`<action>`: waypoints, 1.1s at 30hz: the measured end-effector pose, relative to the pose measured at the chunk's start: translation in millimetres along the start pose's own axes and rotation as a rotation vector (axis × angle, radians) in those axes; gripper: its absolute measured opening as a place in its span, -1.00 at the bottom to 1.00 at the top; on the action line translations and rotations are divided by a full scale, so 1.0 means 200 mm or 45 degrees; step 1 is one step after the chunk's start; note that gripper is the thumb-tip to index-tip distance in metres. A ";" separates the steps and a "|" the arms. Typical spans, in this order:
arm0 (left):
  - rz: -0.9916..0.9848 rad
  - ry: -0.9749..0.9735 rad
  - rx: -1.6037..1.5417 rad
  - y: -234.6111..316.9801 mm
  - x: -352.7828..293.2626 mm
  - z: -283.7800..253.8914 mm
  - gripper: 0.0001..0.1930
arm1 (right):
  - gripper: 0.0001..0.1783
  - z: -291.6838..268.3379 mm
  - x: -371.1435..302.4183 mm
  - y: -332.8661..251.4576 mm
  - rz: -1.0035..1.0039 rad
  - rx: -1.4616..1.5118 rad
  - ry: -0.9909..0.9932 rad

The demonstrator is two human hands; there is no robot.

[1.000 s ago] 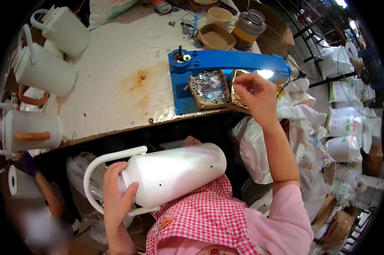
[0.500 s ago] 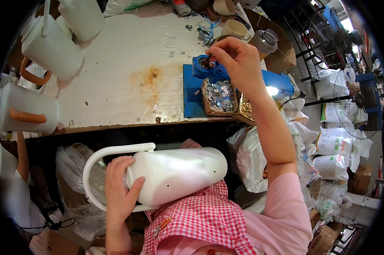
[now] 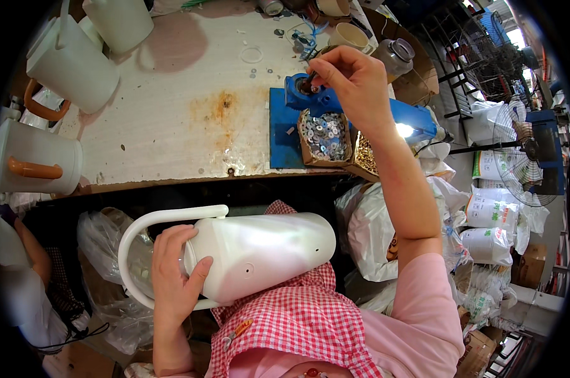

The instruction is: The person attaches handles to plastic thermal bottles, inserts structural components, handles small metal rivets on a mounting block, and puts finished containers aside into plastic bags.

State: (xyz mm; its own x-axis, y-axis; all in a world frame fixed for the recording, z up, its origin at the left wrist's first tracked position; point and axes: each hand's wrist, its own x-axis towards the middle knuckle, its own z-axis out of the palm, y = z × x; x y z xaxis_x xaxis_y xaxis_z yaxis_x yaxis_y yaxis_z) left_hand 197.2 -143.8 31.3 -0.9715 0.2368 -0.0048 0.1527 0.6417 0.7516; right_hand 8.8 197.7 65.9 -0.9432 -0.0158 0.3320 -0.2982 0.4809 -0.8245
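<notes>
Across my lap lies a white plastic container (image 3: 266, 255), on its side, with a long curved white handle (image 3: 130, 242) and small holes in its wall. My left hand (image 3: 176, 268) grips it at the handle end, thumb on the body. My right hand (image 3: 354, 85) is raised over a blue metal fixture (image 3: 307, 88) on the bench, its thumb and forefinger pinched at something small and dark that I cannot make out. Below that hand, a cardboard box of grey washers (image 3: 326, 137) stands beside a box of small brass-coloured parts (image 3: 364, 154).
White containers with brown handles (image 3: 36, 168) stand at the bench's left. A beige cup (image 3: 351, 38) and a lidded jar (image 3: 396, 58) are at the back right. A fan (image 3: 529, 148) and stacked white sacks (image 3: 486, 208) are farther right. A co-worker's arm (image 3: 33, 249) shows at left.
My hands keep nearly the same hold and place, while the whole view has shifted slightly. The co-worker's arm at the left has moved, and a shadow has appeared on the far bench top.
</notes>
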 end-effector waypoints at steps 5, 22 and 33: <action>-0.002 0.008 -0.024 0.01 0.01 0.01 -0.55 | -0.79 0.01 -0.01 0.01 -0.075 -0.170 0.039; -0.262 -0.037 -0.117 -0.05 -0.12 -0.03 -0.37 | -0.87 0.00 -0.49 0.37 0.248 -0.465 -0.205; -0.146 0.029 -0.024 -0.06 -0.07 0.01 -0.42 | -0.89 -0.03 -0.49 0.41 0.059 -0.523 -0.105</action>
State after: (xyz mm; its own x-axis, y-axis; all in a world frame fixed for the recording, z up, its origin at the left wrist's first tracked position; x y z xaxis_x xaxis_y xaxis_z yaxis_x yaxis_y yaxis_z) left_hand 209.0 -154.4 20.9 -0.9864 0.1454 -0.0766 0.0368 0.6500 0.7590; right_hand 78.6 244.7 -31.7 -0.9677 -0.0481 0.2474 -0.1879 0.7919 -0.5811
